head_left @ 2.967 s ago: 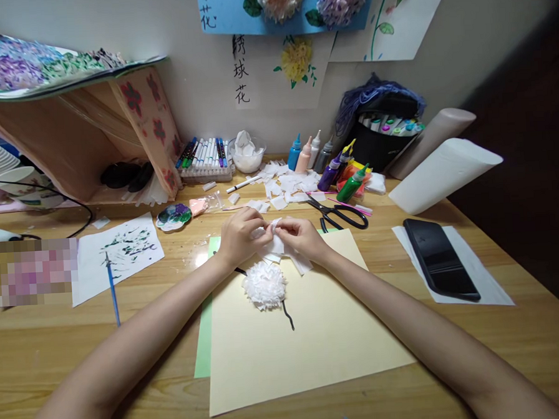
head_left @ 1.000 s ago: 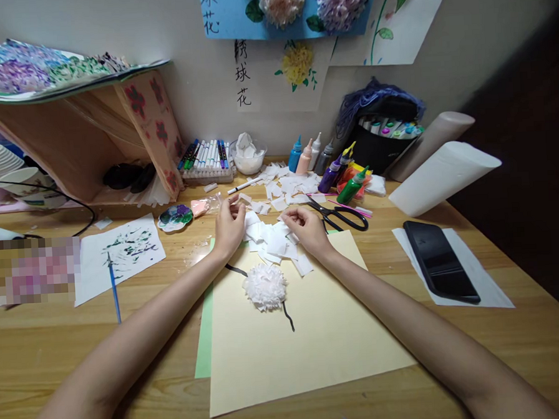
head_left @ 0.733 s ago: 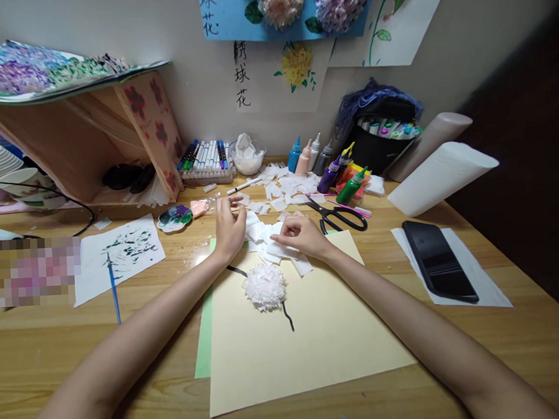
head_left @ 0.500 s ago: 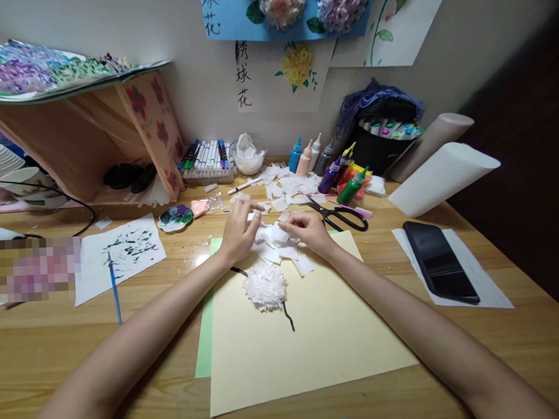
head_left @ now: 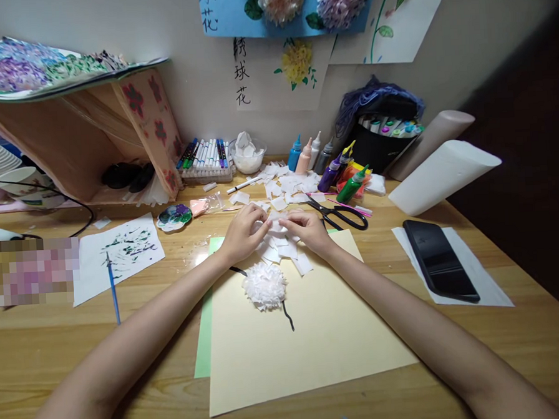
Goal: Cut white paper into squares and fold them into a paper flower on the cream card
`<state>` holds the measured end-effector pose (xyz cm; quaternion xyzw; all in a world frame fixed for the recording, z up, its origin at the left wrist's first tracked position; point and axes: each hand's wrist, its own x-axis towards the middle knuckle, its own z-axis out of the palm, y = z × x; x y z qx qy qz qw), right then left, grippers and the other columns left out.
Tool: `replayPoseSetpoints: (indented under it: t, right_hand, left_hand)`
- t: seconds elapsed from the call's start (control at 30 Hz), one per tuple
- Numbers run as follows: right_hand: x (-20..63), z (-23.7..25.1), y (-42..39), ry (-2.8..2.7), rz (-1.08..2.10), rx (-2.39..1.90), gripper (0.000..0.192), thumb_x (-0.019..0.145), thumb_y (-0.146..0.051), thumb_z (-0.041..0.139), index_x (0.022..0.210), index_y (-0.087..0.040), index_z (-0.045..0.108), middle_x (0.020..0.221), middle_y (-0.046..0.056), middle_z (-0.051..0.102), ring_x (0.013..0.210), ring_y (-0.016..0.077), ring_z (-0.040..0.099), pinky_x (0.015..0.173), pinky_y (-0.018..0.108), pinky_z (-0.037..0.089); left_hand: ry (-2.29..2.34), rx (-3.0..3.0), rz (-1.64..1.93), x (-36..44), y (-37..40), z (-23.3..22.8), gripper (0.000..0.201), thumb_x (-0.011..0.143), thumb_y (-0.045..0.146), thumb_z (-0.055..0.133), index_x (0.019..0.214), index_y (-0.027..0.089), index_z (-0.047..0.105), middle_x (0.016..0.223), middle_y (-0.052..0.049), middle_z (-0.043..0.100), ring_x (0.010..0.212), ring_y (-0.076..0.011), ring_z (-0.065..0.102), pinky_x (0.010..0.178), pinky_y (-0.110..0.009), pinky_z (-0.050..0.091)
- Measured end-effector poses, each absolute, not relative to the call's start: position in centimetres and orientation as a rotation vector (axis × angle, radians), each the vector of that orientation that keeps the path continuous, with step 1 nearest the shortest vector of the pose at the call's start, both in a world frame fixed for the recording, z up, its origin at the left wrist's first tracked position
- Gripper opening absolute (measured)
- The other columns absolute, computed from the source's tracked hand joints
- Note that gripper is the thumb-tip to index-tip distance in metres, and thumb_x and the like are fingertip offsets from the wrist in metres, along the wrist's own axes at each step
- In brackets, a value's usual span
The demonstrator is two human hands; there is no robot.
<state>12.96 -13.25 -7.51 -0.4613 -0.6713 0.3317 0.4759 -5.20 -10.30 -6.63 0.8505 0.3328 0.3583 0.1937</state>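
My left hand [head_left: 246, 234] and my right hand [head_left: 307, 228] meet above the far edge of the cream paper sheet [head_left: 309, 339]. Fingertips of both are pinched close together on a small piece of thin white paper [head_left: 275, 217], partly hidden by the fingers. Beneath them lies a loose heap of white paper squares [head_left: 288, 249]. Nearer to me, a fluffy white paper flower [head_left: 265, 286] rests on the cream sheet, with a black curved line [head_left: 289, 315] running out from below it. A green sheet [head_left: 203, 345] shows under the cream one.
Black scissors [head_left: 340, 215] lie just beyond my right hand, near several paint bottles [head_left: 352, 185]. White paper scraps [head_left: 292, 182] spread behind the hands. A phone [head_left: 440, 260] is at right; a blue brush [head_left: 113, 287] rests on painted paper [head_left: 138, 245] at left.
My left hand has moved slightly right and its fingers have closed on the white paper beside my right fingertips. My right hand has stayed nearly in place.
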Motion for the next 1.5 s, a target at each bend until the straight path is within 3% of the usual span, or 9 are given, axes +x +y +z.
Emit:
replayPoseSetpoints:
  t: [0.37, 0.77, 1.13, 1.37, 1.5]
  right_hand:
    - [12.8, -8.2, -13.0, -1.533, 0.699, -1.192, 0.020, 0.069, -0.037, 0.070, 0.065, -0.018, 0.065, 0.063, 0.001, 0.055, 0.062, 0.0141, 0.046, 0.057, 0.028, 0.035]
    - [12.8, -7.2, -14.1, -1.610, 0.349, -1.176, 0.001, 0.071, -0.026, 0.070, 0.072, -0.026, 0.071, 0.067, 0.001, 0.059, 0.071, 0.0187, 0.050, 0.072, 0.034, 0.038]
    - [12.7, -7.2, -14.3, -1.653, 0.320, -1.166, 0.003, 0.073, -0.026, 0.069, 0.074, -0.027, 0.071, 0.070, 0.002, 0.060, 0.075, 0.0200, 0.051, 0.073, 0.035, 0.039]
    - [12.4, -6.9, -14.4, -1.624, 0.273, -1.183, 0.008, 0.078, -0.029, 0.064, 0.080, -0.025, 0.071, 0.070, 0.002, 0.060, 0.073, 0.0184, 0.051, 0.073, 0.035, 0.039]
    - [12.3, -7.1, -14.2, -1.596, 0.408, -1.144, 0.012, 0.079, -0.029, 0.061, 0.077, -0.020, 0.069, 0.070, 0.002, 0.059, 0.070, 0.0163, 0.050, 0.069, 0.031, 0.040]
  left_hand:
    - [0.980, 2.365, 1.060, -5.1, -10.2, -6.9, 0.017, 0.088, 0.029, 0.045, 0.077, 0.018, 0.052, 0.083, -0.004, 0.053, 0.081, -0.0164, 0.049, 0.074, -0.031, 0.040]
    - [0.959, 2.333, 1.173, -5.4, -10.1, -6.8, 0.005, 0.080, 0.018, 0.056, 0.084, 0.020, 0.059, 0.085, -0.003, 0.054, 0.088, -0.0174, 0.051, 0.079, -0.032, 0.041]
    - [0.961, 2.317, 1.246, -5.4, -10.1, -7.0, 0.007, 0.080, 0.015, 0.056, 0.082, 0.020, 0.061, 0.083, -0.003, 0.054, 0.085, -0.0171, 0.052, 0.077, -0.032, 0.043]
    - [0.994, 2.417, 1.272, -5.2, -10.6, -6.6, 0.022, 0.082, 0.026, 0.055, 0.103, 0.020, 0.055, 0.097, -0.007, 0.053, 0.094, -0.0189, 0.050, 0.082, -0.034, 0.042]
    - [0.906, 2.554, 1.180, -5.0, -11.0, -6.6, 0.028, 0.081, 0.031, 0.056, 0.106, 0.019, 0.053, 0.101, -0.008, 0.052, 0.098, -0.0207, 0.048, 0.085, -0.036, 0.040]
